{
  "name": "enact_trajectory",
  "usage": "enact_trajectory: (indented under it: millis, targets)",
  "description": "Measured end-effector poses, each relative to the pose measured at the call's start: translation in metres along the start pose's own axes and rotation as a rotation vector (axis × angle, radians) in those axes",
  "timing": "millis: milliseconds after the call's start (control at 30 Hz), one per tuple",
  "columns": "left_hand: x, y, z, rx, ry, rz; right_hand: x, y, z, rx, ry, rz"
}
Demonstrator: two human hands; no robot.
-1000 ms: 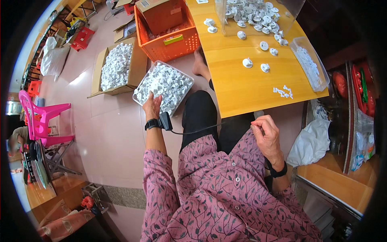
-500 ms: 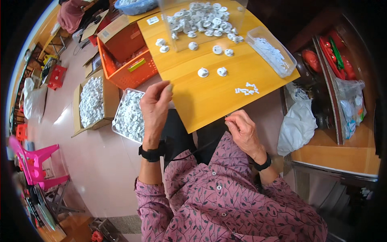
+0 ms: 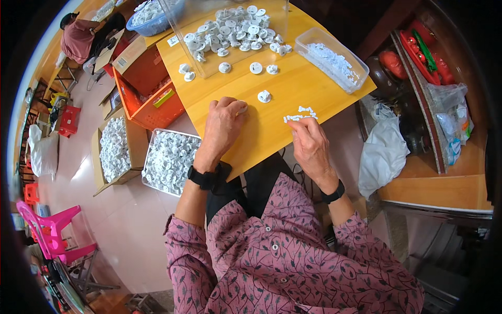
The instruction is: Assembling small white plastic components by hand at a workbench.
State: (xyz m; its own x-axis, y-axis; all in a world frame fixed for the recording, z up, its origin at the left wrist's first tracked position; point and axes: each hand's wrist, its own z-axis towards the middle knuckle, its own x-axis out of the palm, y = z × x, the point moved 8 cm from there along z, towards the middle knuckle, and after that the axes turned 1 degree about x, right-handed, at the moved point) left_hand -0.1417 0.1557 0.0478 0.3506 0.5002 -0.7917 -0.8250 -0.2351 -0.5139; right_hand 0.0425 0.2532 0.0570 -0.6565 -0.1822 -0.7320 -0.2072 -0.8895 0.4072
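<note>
My left hand is over the near part of the yellow table, its fingers closed on a white round plastic piece that they mostly cover. At the near edge, my right hand has thumb and forefinger pinched against a small cluster of tiny white plastic pieces. Whatever sits between those fingertips is hidden. Another white round piece lies between and beyond the hands. Farther back are several more, among them one round piece lying flat.
A heap of white round pieces lies in a clear bin at the back. To its right is a clear tub of tiny pieces. An orange crate, a cardboard box and a white-rimmed tray stand left. Someone sits far left.
Both hands have moved forward onto the table: the left has closed over one round piece, the right has reached the tiny pieces. The whole view has shifted slightly.
</note>
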Motion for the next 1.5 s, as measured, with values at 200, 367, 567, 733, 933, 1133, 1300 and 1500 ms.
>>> enact_trajectory:
  millis: [200, 367, 567, 733, 933, 1133, 1300, 1500]
  targets:
    - [-0.005, -0.003, -0.018, -0.082, -0.046, -0.065, 0.016, 0.003, 0.003, -0.052, 0.064, -0.143]
    - [-0.012, -0.006, -0.040, -0.094, -0.075, -0.057, 0.014, 0.015, -0.002, -0.055, 0.136, -0.040]
    - [-0.013, -0.009, -0.062, -0.231, -0.158, -0.214, 0.010, 0.013, -0.011, -0.026, 0.118, 0.058]
    - [-0.003, 0.000, -0.085, -0.401, -0.266, -0.874, 0.008, 0.024, -0.009, -0.076, 0.224, 0.042]
    - [0.029, -0.016, -0.103, -0.557, -0.204, -1.921, 0.016, 0.027, -0.012, -0.138, 0.274, -0.041]
    - [0.047, -0.022, -0.111, -0.519, -0.220, -2.150, 0.011, 0.031, -0.012, -0.151, 0.245, -0.001]
    - [0.052, -0.024, -0.116, -0.550, -0.235, -2.167, 0.013, 0.027, -0.020, -0.224, 0.095, -0.007]
    - [0.051, -0.023, -0.121, -0.555, -0.250, -2.070, 0.012, 0.032, -0.022, -0.190, 0.058, 0.006]
